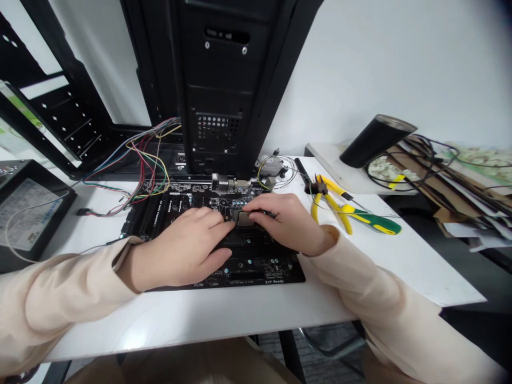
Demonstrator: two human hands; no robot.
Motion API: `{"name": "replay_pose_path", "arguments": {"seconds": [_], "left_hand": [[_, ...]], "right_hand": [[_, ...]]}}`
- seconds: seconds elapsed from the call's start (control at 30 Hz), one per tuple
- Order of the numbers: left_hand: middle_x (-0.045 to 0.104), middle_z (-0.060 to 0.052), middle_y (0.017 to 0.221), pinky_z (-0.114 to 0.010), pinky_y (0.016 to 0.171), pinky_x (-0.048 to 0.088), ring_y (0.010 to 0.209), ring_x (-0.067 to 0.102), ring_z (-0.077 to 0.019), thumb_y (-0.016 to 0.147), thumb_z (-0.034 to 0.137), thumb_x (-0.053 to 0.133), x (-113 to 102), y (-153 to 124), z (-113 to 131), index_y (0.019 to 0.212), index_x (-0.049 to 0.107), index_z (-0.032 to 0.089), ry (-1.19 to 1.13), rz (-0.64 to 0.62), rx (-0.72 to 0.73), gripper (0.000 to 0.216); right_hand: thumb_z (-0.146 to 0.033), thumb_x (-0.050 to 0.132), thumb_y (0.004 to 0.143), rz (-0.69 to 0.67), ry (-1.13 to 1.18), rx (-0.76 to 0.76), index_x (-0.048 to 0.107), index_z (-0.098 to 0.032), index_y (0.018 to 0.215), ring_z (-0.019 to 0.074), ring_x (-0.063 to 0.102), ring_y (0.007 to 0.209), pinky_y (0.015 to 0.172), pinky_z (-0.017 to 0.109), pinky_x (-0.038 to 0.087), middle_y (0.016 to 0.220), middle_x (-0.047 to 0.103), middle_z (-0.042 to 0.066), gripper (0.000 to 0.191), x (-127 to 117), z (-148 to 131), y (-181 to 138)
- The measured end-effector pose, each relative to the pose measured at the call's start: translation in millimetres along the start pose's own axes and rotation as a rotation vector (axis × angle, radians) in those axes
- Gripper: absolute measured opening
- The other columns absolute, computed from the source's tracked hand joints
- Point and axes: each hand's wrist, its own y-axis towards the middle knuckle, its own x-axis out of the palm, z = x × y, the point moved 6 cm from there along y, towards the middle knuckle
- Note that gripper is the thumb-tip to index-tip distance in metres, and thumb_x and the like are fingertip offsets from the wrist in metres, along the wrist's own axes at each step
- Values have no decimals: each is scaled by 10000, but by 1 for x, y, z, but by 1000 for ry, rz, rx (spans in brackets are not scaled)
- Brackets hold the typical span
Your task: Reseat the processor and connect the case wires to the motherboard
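A black motherboard [280, 273] lies flat on the white table under both of my hands. At its middle a square metal-topped processor [245, 219] sits at the socket; whether it is fully seated I cannot tell. My right hand [282, 218] comes in from the right, thumb and index finger closed at the processor's upper and right edges. Resting over the board on the left, my left hand [188, 245] has its thumb apart from the fingers and holds nothing. Its index fingertip is close to the left side of the socket.
Behind the board stands a black computer case [224, 85] with colored wires [146, 154] trailing out. A power supply [36, 213] is at left. To the right lie yellow-handled pliers [334, 205], a green-yellow screwdriver [372, 220], a black cup [376, 140] and stacked cardboard [434, 170].
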Motion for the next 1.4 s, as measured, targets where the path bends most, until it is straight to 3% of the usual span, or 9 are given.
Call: {"name": "replay_pose_path", "arguments": {"seconds": [0.63, 0.9, 1.17, 1.4], "left_hand": [[589, -97, 976, -408, 807, 452, 885, 529, -250, 936, 335, 443, 0, -1, 0, 1136, 611, 148, 1, 10, 1, 321], [585, -94, 987, -416, 827, 455, 907, 532, -254, 933, 326, 455, 1, -1, -1, 1152, 608, 152, -8, -4, -2, 319], [574, -93, 977, -435, 831, 450, 909, 518, -258, 943, 331, 434, 2, -1, -1, 1150, 617, 156, -17, -20, -7, 328], [569, -91, 974, -442, 832, 452, 914, 517, -261, 941, 336, 436, 4, 0, -1, 1142, 625, 160, -11, -25, -8, 327]], "right_hand": [[-95, 522, 839, 9, -37, -37, 720, -198, 958, 175, 674, 867, 806, 336, 576, 931, 720, 58, 253, 4, 2, 0], [-101, 482, 854, -45, -161, -50, 696, -169, 982, 210, 653, 914, 835, 383, 557, 959, 714, 84, 258, 12, 0, -1], [-74, 415, 879, -235, -251, -45, 689, -140, 851, 217, 603, 883, 833, 377, 500, 857, 704, 95, 284, 22, -2, 0], [-80, 434, 873, -226, -257, -47, 694, -149, 882, 209, 619, 890, 846, 368, 508, 883, 713, 83, 270, 23, -3, 0]]}}
